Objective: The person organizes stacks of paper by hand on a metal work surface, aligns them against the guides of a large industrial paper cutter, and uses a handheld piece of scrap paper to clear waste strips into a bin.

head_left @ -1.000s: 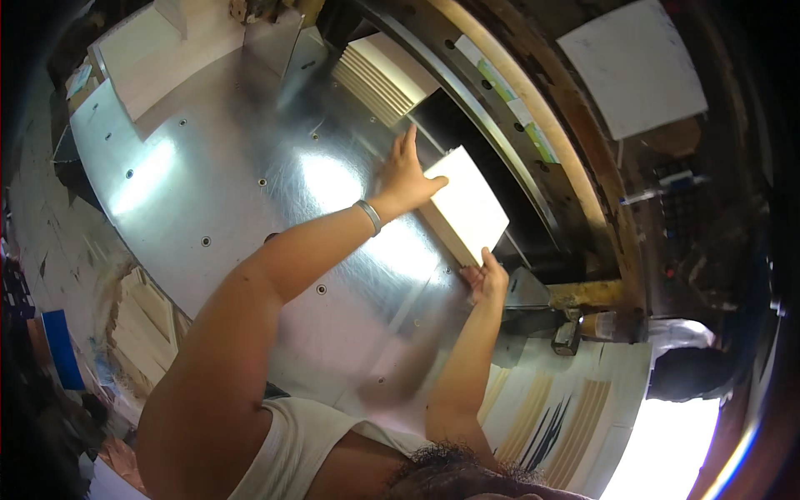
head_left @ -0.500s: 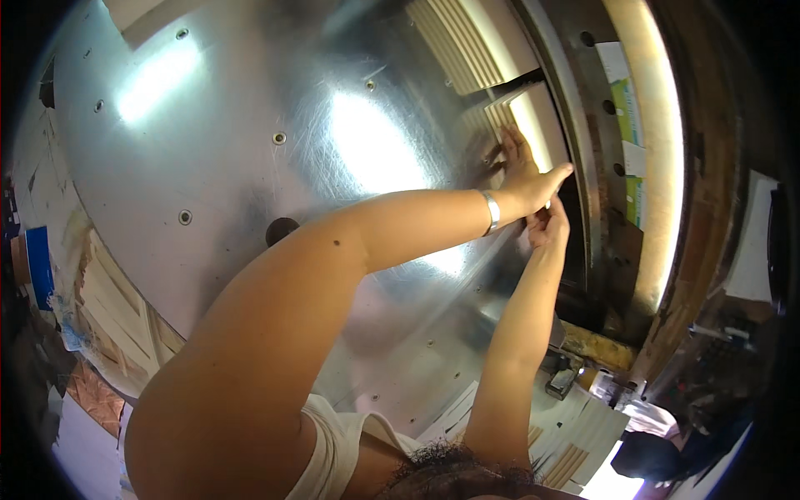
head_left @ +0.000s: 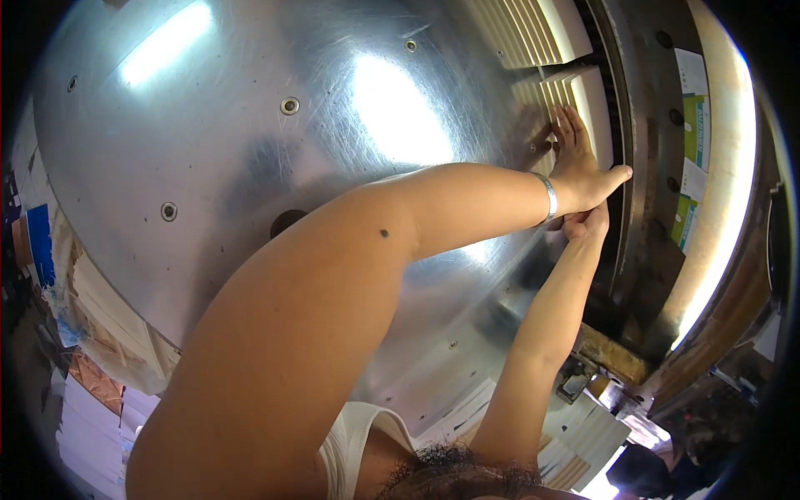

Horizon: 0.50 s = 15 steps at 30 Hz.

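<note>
A short stack of pale, paper-like sheets or thin boards (head_left: 593,108) lies at the right side of a shiny metal table (head_left: 333,275), against a dark slotted guide (head_left: 621,125). My left hand (head_left: 579,175), with a silver band at the wrist, reaches across and rests its outstretched fingers on the stack's near part; the thumb points right, toward the guide. Just below it my right hand (head_left: 590,223) has its fingers curled in under the left palm. Those fingertips are hidden, so whatever they grip does not show.
A second pale stack (head_left: 542,33) stands farther along the guide. Right of it runs a dark beam with paper labels (head_left: 693,133) and a bright light strip (head_left: 733,192). Metal-rimmed holes (head_left: 289,106) dot the table. Wrapped pale material (head_left: 117,308) lies at lower left.
The view has shifted, so hands, stacks and guide appear farther right and slightly higher. Both hands keep nearly the same pose at the near stack.
</note>
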Motion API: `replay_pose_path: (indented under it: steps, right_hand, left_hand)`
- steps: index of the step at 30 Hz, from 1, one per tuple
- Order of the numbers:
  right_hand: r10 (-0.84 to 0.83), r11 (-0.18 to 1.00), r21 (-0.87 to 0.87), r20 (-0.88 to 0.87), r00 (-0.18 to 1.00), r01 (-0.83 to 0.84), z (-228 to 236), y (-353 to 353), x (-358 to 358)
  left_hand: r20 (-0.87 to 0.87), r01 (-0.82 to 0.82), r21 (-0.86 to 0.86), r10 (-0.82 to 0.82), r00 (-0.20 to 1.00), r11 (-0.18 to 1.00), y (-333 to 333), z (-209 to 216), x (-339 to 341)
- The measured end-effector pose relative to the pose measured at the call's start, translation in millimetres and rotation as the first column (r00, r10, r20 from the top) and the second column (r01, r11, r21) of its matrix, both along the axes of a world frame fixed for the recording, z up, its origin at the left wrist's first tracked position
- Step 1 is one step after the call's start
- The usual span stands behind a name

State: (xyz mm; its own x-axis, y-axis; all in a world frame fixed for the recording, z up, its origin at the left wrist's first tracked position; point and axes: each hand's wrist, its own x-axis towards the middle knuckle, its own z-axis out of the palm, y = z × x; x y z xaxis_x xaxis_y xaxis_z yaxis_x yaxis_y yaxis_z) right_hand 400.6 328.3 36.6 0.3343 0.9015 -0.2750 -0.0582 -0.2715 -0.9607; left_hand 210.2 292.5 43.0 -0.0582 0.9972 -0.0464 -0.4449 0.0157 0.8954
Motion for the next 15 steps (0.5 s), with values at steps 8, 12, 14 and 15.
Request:
replay_pose_path:
  steps: [8,12,14,15]
  right_hand:
    - [0.015,0.999,0.037,0.056,0.998,-0.017,-5.1,-9.0,-2.4]
    - [0.047,0.998,0.033,0.093,0.995,-0.051,-10.6,-5.2,-5.8]
    - [0.098,0.995,0.017,0.108,0.989,-0.100,-17.1,3.0,-11.1]
    - [0.085,0.995,0.034,0.096,0.992,-0.089,-13.3,1.5,12.8]
  left_hand:
    - [-0.019,0.008,-0.010,-0.008,1.000,1.000,-1.5,-0.1,5.2]
    - [-0.039,-0.008,-0.017,0.007,0.999,1.000,1.3,-3.4,0.6]
    - [-0.016,-0.046,-0.021,0.046,0.999,0.999,2.3,-8.0,-10.8]
    - [-0.037,-0.021,-0.006,0.021,0.999,1.000,2.3,2.2,1.8]
